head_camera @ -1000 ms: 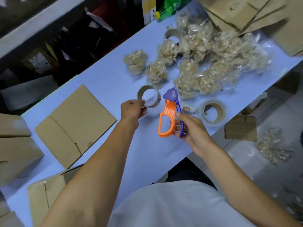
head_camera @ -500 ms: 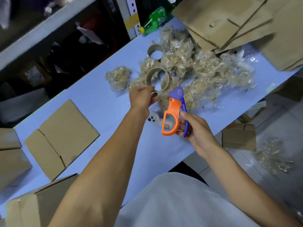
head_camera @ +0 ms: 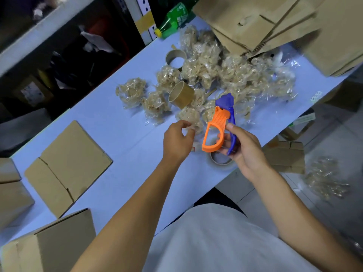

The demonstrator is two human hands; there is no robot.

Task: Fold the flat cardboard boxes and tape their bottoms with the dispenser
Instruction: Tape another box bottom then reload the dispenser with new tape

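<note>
One orange-and-blue dispenser (head_camera: 218, 130) is sitting gripped in the right hand (head_camera: 243, 148); the left hand (head_camera: 177, 140) is hovering just beside it, fingers loose, empty; two empty tape cores (head_camera: 181, 95) are lying beyond.

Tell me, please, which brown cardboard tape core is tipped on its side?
The empty brown cardboard core nearer the hands, among the crumpled tape wads; the farther core stands upright by the green bottle.

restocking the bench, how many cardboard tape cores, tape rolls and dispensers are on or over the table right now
empty cardboard cores: 2, one upright at the back, one tipped among the tape wads
tape rolls: 1, flat under the right hand
dispensers: 1, orange and blue, held by the right hand
total: 4
</note>
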